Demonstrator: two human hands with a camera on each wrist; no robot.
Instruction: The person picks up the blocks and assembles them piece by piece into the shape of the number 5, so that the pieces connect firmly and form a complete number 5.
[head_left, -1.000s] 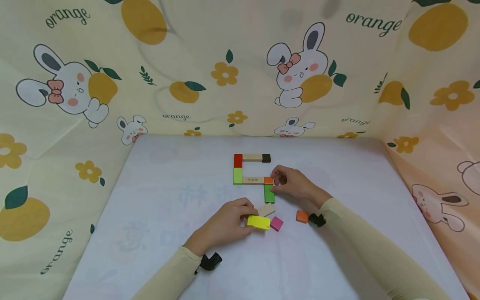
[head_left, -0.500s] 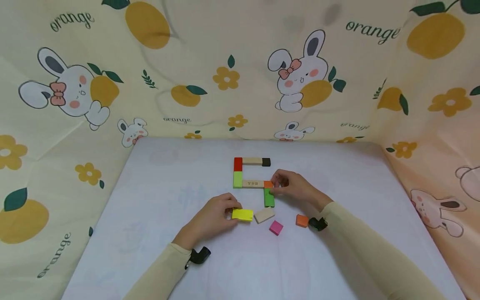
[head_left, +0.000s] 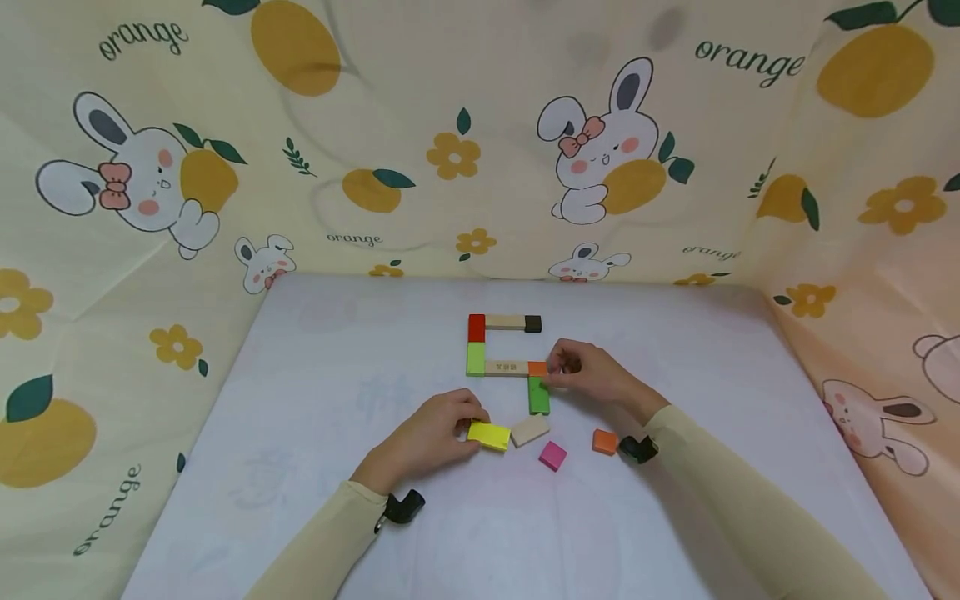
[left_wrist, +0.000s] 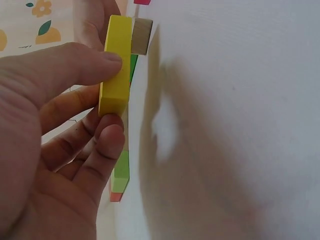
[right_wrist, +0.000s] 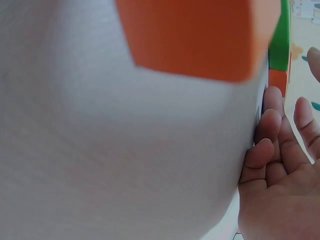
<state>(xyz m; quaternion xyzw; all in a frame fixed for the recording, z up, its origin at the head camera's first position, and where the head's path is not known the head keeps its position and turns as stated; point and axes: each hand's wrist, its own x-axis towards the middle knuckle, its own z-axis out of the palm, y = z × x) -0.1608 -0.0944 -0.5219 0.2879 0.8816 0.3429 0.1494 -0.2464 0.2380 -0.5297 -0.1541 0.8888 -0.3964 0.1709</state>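
Note:
My left hand (head_left: 427, 435) pinches a yellow building block (head_left: 490, 437) between thumb and fingers; in the left wrist view the block (left_wrist: 116, 89) is held off the white surface. My right hand (head_left: 594, 373) rests beside a small orange block (head_left: 537, 367), its fingertips touching or nearly touching that block's right side, with no block gripped. A green block (head_left: 538, 398) extends toward me from the orange one. A wooden block with printed marks (head_left: 506, 367), a light green block (head_left: 476, 359), a red block (head_left: 476, 328), a plain wooden block (head_left: 505, 322) and a black block (head_left: 532, 323) continue the angular line.
Near my hands lie a loose wooden block (head_left: 530, 431), a pink block (head_left: 552, 456) and another orange block (head_left: 604, 442), which looms close in the right wrist view. The white tabletop (head_left: 337, 358) ends at a patterned cloth backdrop (head_left: 420, 92).
My left hand has drawn the yellow block leftward from beside the pink block, then shifted it very slightly right. My right hand has stayed at the orange block.

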